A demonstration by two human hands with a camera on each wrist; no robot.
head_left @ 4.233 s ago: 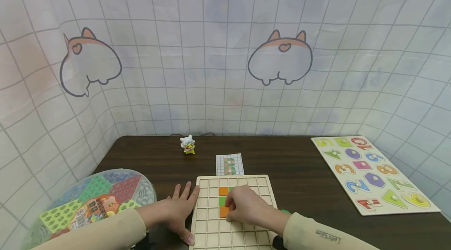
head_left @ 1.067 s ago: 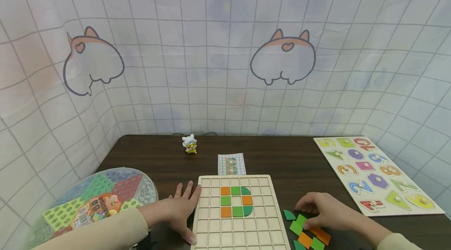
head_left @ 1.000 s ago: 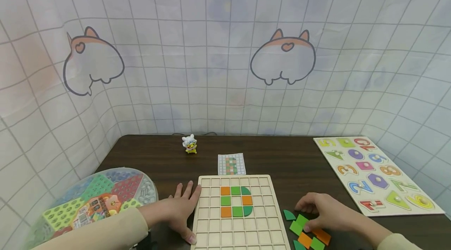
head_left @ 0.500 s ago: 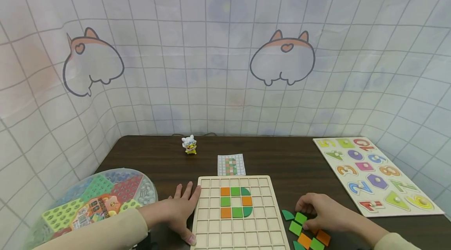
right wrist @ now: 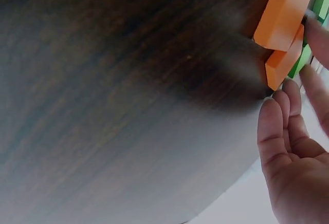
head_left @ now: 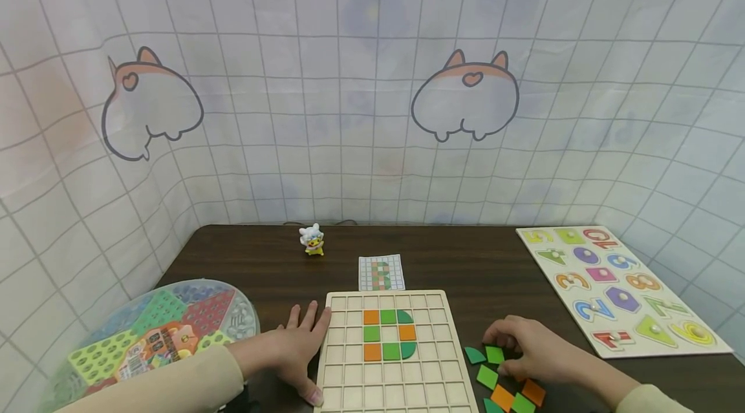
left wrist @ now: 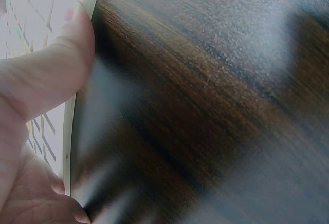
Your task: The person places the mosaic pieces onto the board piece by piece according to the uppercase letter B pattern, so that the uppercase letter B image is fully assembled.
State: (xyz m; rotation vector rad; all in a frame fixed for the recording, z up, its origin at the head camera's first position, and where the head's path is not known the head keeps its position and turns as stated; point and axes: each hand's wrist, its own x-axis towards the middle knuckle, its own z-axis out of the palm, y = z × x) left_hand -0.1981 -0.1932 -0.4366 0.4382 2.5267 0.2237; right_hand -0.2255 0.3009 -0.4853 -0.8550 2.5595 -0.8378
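My left hand (head_left: 293, 351) rests along the left side of a wooden grid board (head_left: 343, 374), fingers spread, its thumb (left wrist: 61, 54) on the board's edge. Orange squares, green squares and dark green quarter-round tiles lie in the grid, among them an orange square (head_left: 371, 353) and a quarter-round (head_left: 409, 351). To the board's right, my right hand (head_left: 535, 348) hovers low over a loose pile, fingers bent and thumb apart, touching or nearly touching tiles. Near it lie a green square (head_left: 487, 377) and an orange tile (right wrist: 285, 16). The hand partly covers another orange tile.
A card with a printed coloured pattern (head_left: 381, 273) lies behind the board. A small white-and-yellow figurine (head_left: 312, 240) stands further back. At left is a round clear game case (head_left: 105, 355); at right, a number-and-shape peg puzzle (head_left: 625, 300).
My right hand has gone from the board to the loose tiles, leaving tiles visible in the grid. Lately it shifted slightly left, and the loose tiles spread a little. My left hand stays put.
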